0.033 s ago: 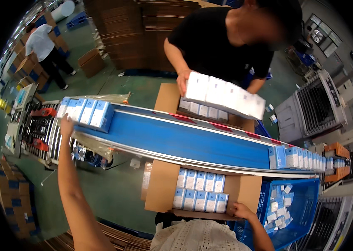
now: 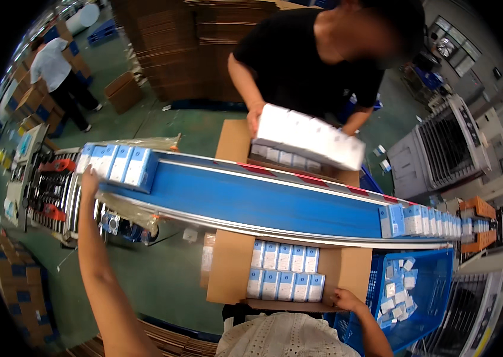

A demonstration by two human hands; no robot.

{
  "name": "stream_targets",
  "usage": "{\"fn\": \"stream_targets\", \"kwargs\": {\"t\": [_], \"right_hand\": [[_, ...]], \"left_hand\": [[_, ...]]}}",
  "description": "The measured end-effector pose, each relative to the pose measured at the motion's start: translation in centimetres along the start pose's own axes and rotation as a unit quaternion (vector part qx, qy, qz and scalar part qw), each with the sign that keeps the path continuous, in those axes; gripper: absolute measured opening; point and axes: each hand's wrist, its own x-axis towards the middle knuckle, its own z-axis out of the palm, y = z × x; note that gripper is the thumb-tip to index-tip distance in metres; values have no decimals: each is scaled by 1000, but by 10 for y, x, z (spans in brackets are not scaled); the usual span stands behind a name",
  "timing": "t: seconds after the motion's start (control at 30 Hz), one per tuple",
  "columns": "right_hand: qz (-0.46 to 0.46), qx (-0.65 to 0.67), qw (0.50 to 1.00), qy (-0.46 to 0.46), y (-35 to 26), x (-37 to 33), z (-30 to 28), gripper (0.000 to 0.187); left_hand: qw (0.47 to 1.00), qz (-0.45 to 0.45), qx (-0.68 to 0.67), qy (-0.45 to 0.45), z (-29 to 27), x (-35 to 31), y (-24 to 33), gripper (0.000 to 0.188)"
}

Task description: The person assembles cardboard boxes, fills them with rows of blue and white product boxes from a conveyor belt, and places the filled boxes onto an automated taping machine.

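My left arm reaches out to the far left, where my left hand point(image 2: 89, 180) touches the near left end of a row of blue-and-white boxes point(image 2: 122, 165) on the blue conveyor belt point(image 2: 263, 199); its fingers are blurred and partly hidden against the boxes. Close to my body stands an open cardboard carton point(image 2: 227, 268), with two rows of upright small boxes point(image 2: 285, 284) inside. My right hand point(image 2: 348, 299) is closed on that carton's near right edge. Across the belt, a co-worker's hands hold a row of white-faced boxes point(image 2: 311, 135), tilted, above a second open carton point(image 2: 232, 141).
More boxes point(image 2: 421, 221) queue at the belt's right end by an orange guide point(image 2: 476, 208). A blue crate point(image 2: 430, 297) with loose small boxes stands right of my carton. Left of the belt are metal rollers point(image 2: 73, 205). Stacked flat cardboard point(image 2: 162, 53) rises behind the co-worker.
The co-worker's row of boxes has moved slightly down and left, nearer the far carton. My hands stay about where they were; the view has shifted slightly.
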Motion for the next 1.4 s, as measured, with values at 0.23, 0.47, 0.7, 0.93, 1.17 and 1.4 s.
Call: {"fn": "stream_targets", "kwargs": {"t": [0.23, 0.47, 0.7, 0.93, 1.17, 1.4], "right_hand": [[41, 78, 987, 134, 2, -23, 8, 18], [66, 68, 985, 141, -12, -24, 1, 19], [-34, -24, 974, 224, -34, 3, -43, 17], [-68, -222, 842, 487, -67, 67, -181, 30], [-101, 295, 897, 313, -56, 98, -208, 32], [-145, 158, 916, 338, -52, 97, -214, 48]], "left_hand": [[986, -79, 5, -149, -1, 96, -141, 48], [996, 52, -59, -51, 8, 61, -63, 41], [983, 151, 89, -61, 21, -34, 91, 39], [982, 139, 98, -79, 59, -155, 300, 63], [977, 84, 17, -196, 39, -229, 438, 68], [790, -44, -333, -513, 60, -235, 468, 45]]}}
